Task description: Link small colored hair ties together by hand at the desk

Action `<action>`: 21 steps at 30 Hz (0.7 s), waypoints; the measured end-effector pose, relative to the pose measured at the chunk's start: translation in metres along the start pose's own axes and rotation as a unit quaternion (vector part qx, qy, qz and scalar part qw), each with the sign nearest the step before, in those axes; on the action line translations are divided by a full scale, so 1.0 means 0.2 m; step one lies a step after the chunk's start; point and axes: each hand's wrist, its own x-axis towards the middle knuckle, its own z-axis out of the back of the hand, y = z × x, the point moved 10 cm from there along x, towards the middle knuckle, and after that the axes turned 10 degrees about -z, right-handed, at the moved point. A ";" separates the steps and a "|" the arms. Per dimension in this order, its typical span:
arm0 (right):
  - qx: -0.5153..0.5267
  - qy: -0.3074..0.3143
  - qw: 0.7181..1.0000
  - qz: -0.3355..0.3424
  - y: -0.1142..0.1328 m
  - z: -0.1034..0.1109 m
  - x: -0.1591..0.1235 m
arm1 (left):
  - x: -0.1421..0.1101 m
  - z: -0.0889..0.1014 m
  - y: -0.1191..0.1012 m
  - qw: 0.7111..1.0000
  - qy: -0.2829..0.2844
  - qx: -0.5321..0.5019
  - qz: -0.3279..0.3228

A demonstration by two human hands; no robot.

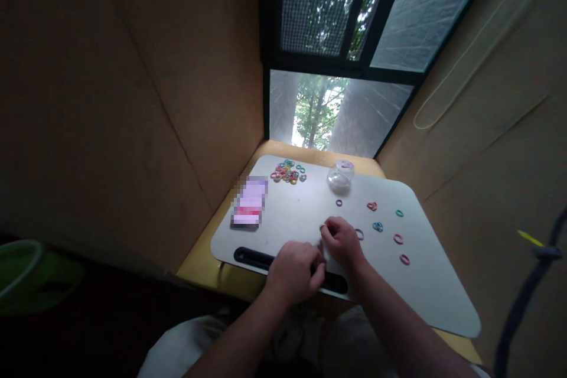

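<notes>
My right hand (340, 239) is closed in a pinch over the white lap table (305, 215), with a small yellow hair tie (322, 226) at its fingertips. Just to the left and nearer to me, my left hand (296, 266) has its fingers curled together above the table's dark slot (252, 257); whatever it grips, if anything, is hidden. Beside my right hand lies a purple hair tie (359, 234). Farther right are a blue cluster (377, 227), a red cluster (371, 206), a green hair tie (399, 212) and two pinkish-red ones (398, 239).
A mixed pile of coloured hair ties (287, 172) lies at the back left, behind a phone (250, 202) with a blurred screen. A clear plastic jar (340, 177) is at the back edge. Walls and a window (341, 109) enclose the table; a green basket (39, 277) is at far left.
</notes>
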 end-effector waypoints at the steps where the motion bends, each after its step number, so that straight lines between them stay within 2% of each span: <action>1: 0.003 0.002 1.000 -0.004 -0.01 0.00 0.00 | 0.00 0.00 0.00 1.000 0.002 -0.001 -0.001; 10: 0.014 0.000 1.000 -0.002 -0.01 0.00 0.00 | 0.01 0.00 0.00 1.000 0.006 -0.006 0.002; 21: -0.022 -0.018 1.000 0.013 0.01 0.01 -0.02 | -0.02 0.02 -0.02 1.000 -0.016 0.017 0.011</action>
